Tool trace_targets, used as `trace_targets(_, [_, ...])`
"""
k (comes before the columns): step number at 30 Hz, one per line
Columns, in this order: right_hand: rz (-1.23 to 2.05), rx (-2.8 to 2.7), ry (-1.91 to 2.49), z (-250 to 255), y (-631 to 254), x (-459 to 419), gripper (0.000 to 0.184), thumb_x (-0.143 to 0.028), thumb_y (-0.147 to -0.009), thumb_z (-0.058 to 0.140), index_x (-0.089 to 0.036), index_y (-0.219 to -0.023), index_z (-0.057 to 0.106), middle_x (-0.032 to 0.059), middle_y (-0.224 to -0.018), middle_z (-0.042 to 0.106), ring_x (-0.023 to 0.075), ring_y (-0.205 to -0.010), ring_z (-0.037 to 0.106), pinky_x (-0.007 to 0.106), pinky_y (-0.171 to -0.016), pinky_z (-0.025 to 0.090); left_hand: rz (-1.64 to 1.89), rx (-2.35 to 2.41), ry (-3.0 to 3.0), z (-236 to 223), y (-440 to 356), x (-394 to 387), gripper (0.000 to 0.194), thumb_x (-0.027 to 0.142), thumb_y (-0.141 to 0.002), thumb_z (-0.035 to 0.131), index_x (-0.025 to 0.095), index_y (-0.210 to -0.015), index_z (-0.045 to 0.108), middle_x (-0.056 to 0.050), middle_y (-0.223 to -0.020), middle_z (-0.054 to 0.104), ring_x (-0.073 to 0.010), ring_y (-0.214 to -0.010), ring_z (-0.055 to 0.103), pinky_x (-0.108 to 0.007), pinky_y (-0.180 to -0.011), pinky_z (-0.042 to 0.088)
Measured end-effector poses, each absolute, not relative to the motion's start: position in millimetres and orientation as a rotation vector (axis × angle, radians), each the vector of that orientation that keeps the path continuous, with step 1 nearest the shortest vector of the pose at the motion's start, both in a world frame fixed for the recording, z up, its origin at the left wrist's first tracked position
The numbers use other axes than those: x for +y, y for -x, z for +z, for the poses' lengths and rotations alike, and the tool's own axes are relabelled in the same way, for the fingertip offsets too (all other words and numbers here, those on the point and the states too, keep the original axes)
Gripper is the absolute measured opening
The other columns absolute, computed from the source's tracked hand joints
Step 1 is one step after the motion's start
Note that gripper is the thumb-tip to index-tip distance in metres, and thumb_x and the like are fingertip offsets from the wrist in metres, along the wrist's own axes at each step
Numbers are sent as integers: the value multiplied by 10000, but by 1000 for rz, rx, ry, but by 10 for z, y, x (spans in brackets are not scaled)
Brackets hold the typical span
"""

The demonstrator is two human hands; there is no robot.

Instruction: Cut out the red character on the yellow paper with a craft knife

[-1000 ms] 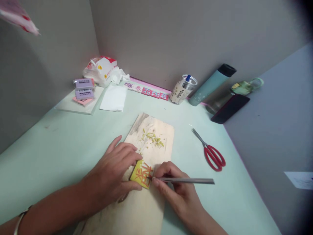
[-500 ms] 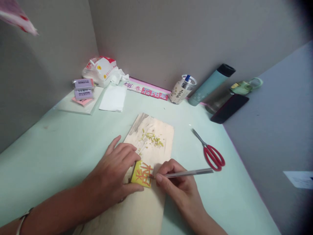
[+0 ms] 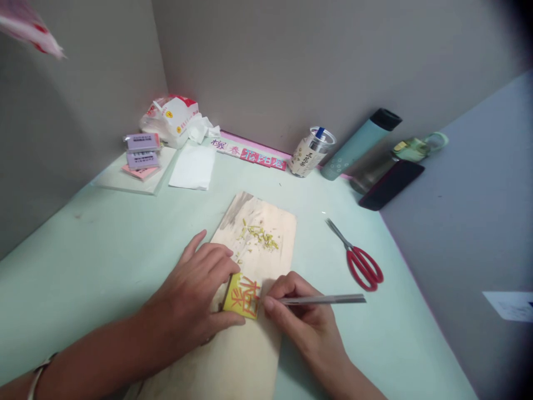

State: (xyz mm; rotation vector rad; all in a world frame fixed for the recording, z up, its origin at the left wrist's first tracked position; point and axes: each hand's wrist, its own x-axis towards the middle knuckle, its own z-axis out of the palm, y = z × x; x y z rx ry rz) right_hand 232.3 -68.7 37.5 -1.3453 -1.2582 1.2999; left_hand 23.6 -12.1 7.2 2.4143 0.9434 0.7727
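On the pale wooden board (image 3: 233,355) lies a yellow rubber carving block (image 3: 227,304) marked with an orange-red character. My left hand (image 3: 195,289) grips its left side, thumb at the near edge and fingers at the far edge. Pinched in my right hand (image 3: 308,316) is a slim silver carving knife (image 3: 333,299), its handle pointing right. The tip is close to the block's right edge; whether it touches I cannot tell. Yellow shavings (image 3: 262,238) are scattered over the board beyond the block.
Red-handled scissors (image 3: 362,266) lie right of the board. Behind stand a clear cup (image 3: 306,155), a teal bottle (image 3: 360,144) and a dark phone-like slab (image 3: 391,186). Wrapped erasers (image 3: 142,161), a white paper sheet (image 3: 192,168) and a tissue pack (image 3: 175,116) sit back left.
The knife tip has drawn slightly right, away from the character, and its handle end has dropped a little. My left hand and the block have stayed in place.
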Motion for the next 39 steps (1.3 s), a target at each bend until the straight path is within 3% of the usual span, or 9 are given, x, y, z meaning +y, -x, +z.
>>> trace_targets(16, [1171,-1343,1379,305,-2253,-726,288,-328,-900,687,-201,-682,548,-22,-619,539,129,-577,418,260,-542,342,814,943,-2390,71,-248,-128,570,200,-612,941,219,-995,520,10,-959,581,-256,-1082,566,-549,-1202,168])
trace_targets(24, [1016,-1437,1384,205,-2216,-804,262,-289,-932,666,-198,-703,578,0,-665,578,151,-623,504,285,-579,373,829,945,-2415,74,-261,-116,545,237,-636,934,211,-992,522,0,-963,589,-259,-1080,570,-560,-1203,171])
trace_targets(31, [1077,-1269,1403,227,-2192,-765,276,-320,-888,724,-193,-686,586,-11,-631,578,143,-598,505,268,-558,403,801,972,-2457,97,-270,-152,543,226,-614,927,211,-946,497,-8,-948,573,-272,-1077,564,-567,-1195,188])
trace_targets(35, [958,-1428,1364,200,-2203,-804,244,-258,-926,685,-193,-702,611,18,-671,613,165,-637,569,290,-585,436,775,986,-2508,94,-281,-153,604,365,-599,960,222,-889,451,-9,-931,560,-281,-1042,570,-575,-1177,203])
trace_targets(39, [893,-1524,1314,186,-2221,-825,189,-215,-948,655,-193,-761,643,43,-721,649,183,-681,617,304,-611,464,784,943,-2535,57,-239,-101,712,636,-564,920,228,-872,425,-4,-926,562,-280,-1005,579,-588,-1166,200])
